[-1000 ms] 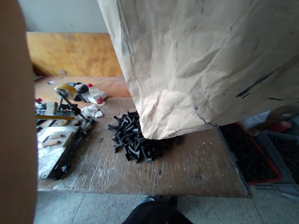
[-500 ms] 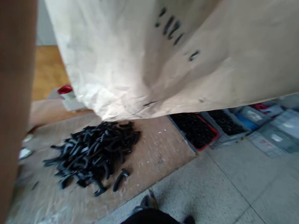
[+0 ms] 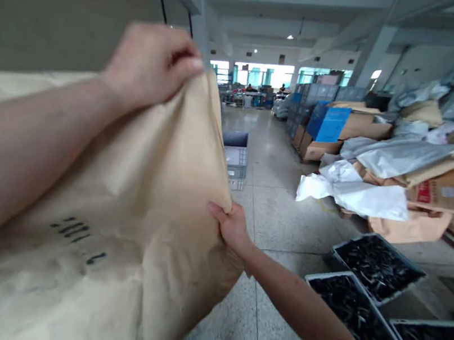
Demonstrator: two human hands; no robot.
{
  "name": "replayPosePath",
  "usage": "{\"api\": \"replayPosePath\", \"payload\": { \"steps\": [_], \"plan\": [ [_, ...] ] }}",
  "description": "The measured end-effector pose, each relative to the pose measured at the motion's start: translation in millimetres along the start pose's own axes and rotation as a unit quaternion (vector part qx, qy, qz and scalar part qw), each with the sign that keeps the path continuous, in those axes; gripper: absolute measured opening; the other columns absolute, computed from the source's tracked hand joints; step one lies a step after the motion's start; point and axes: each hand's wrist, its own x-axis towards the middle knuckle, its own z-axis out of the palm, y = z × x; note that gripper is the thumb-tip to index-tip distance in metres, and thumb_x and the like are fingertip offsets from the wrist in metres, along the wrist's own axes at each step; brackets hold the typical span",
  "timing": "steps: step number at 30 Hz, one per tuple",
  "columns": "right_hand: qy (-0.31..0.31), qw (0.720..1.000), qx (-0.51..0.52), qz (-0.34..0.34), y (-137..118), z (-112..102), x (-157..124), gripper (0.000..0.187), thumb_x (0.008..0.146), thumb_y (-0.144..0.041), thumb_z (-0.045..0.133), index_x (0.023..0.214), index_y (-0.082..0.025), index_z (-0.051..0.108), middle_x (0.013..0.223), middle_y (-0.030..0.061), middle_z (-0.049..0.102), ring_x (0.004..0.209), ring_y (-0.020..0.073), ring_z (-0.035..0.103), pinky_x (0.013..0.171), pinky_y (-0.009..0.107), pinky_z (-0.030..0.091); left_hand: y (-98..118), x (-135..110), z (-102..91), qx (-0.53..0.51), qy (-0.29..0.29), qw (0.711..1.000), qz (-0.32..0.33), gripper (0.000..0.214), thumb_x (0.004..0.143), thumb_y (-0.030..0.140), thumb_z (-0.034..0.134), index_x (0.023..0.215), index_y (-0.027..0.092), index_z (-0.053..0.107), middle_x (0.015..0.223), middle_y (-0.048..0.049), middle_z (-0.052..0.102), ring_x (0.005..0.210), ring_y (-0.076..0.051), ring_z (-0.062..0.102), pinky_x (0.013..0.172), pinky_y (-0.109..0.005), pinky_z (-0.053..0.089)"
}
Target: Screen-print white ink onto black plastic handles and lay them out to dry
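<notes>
A large tan paper sack (image 3: pixel 125 223) with black handwriting on it fills the lower left of the head view. My left hand (image 3: pixel 151 65) is raised at the upper left, its fingers pinched shut on the sack's top corner. Lower down at the centre, my right hand (image 3: pixel 231 227) grips the sack's right edge, thumb on the near side and fingers behind the paper. Both forearms reach out in front of me.
Grey crates (image 3: pixel 378 266) full of small black parts stand on the floor at the lower right. Behind them lie piled paper sacks and white plastic (image 3: pixel 356 189), then cardboard boxes (image 3: pixel 327 125). A stack of grey crates (image 3: pixel 235 157) stands ahead on the speckled floor aisle (image 3: pixel 284 212).
The view has swung up and to the right, away from the pile of black parts on the board. The sack, which hung over that pile, is now held out in front in both hands.
</notes>
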Motion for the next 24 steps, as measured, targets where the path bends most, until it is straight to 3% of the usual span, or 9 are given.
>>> {"api": "replayPosePath", "payload": {
  "steps": [2,6,11,17,20,24],
  "plan": [
    [0.071,0.996,0.037,0.039,31.1,-52.6,3.3,0.026,0.069,-0.043,0.074,0.080,-0.021,0.073,0.081,0.0010,0.073,0.072,0.0194,0.064,0.068,0.031,0.051,26.3,36.1,56.1,-0.016,-0.002,0.999,0.039,0.062,0.096,0.044,0.027,0.121,-0.006,0.054,0.112,-0.0021,0.058,0.118,-0.020,0.052,0.099,-0.040,0.035],
    [0.237,0.967,0.064,0.067,59.7,-157.9,14.6,0.031,0.063,-0.045,0.079,0.076,-0.018,0.071,0.074,0.0023,0.072,0.065,0.0187,0.063,0.062,0.030,0.050,58.6,83.6,162.0,-0.064,-0.052,0.988,0.133,0.045,0.097,0.041,0.039,0.122,0.009,0.059,0.122,-0.0032,0.061,0.116,-0.016,0.054,0.101,-0.035,0.042],
    [0.425,0.903,0.057,0.018,67.5,-280.8,50.2,0.032,0.057,-0.040,0.084,0.073,-0.018,0.068,0.069,0.0004,0.070,0.059,0.0149,0.060,0.057,0.026,0.050,56.8,122.7,235.0,-0.095,-0.039,0.973,0.206,0.038,0.097,0.039,0.039,0.116,0.016,0.063,0.120,-0.0024,0.064,0.113,-0.018,0.056,0.098,-0.037,0.046],
    [0.584,0.808,-0.005,-0.077,58.1,-401.5,115.8,0.039,0.050,-0.038,0.085,0.078,-0.017,0.068,0.072,-0.0006,0.068,0.060,0.0148,0.060,0.057,0.028,0.051,29.2,160.7,321.4,-0.186,-0.009,0.968,0.167,0.040,0.095,0.046,0.038,0.111,0.022,0.066,0.117,-0.0014,0.067,0.113,-0.019,0.057,0.101,-0.036,0.043],
    [0.619,0.776,-0.037,-0.118,39.4,-453.8,150.7,0.037,0.051,-0.035,0.084,0.078,-0.017,0.067,0.072,-0.0013,0.066,0.059,0.0140,0.058,0.057,0.028,0.050,26.2,185.7,379.1,-0.251,-0.039,0.961,0.110,0.035,0.093,0.046,0.041,0.105,0.025,0.067,0.112,-0.0010,0.069,0.108,-0.020,0.061,0.097,-0.035,0.045],
    [0.658,0.719,-0.082,-0.208,-0.1,-524.7,202.4,0.021,0.056,-0.023,0.080,0.071,-0.020,0.067,0.075,0.0019,0.066,0.059,0.0144,0.054,0.060,0.031,0.046,40.0,213.7,468.0,-0.330,-0.091,0.938,0.054,0.032,0.091,0.043,0.043,0.098,0.023,0.067,0.107,-0.0035,0.070,0.102,-0.020,0.063,0.093,-0.034,0.047]
  ]
}}
